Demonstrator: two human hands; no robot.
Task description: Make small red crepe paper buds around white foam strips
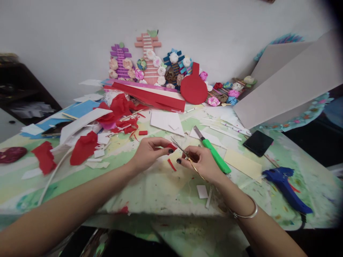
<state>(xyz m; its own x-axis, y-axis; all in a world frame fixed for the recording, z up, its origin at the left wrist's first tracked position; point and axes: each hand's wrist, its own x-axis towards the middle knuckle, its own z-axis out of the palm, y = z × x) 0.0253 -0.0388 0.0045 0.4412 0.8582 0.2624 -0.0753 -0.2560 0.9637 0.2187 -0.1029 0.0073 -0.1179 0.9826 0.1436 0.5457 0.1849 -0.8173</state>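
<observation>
Two forearms (88, 192) spanned the near side of the desk (166, 203), silver bangle (254, 210) on the right wrist. Just ahead of that: white rectangle (202, 191) and thin white strip (209, 198), lying side by side. Blue glue gun (285, 189) lay on its side, well off to the right.

Left hand (150, 151): fingers pinched narrow on a small red piece (172, 146), held above the desk between both hands. Right hand (202, 160): fingers wrapped on scissors (182, 149), blades pointed at the red piece. Couldn't tell if they touched it. Red sliver (172, 165) lay below, between the hands.

Green-handled cutter (216, 156) sat just beyond the right hand, blade pointing away. Cream card (242, 165) right of it, dark slab (258, 143) past that.

Farther back: white sheet (166, 122), red scraps (118, 110) heaped left, long red strips (150, 98), red paddle shape (194, 89) upright. Purple ornament (120, 62) and pink ornament (148, 60) stood against the wall (80, 35).
</observation>
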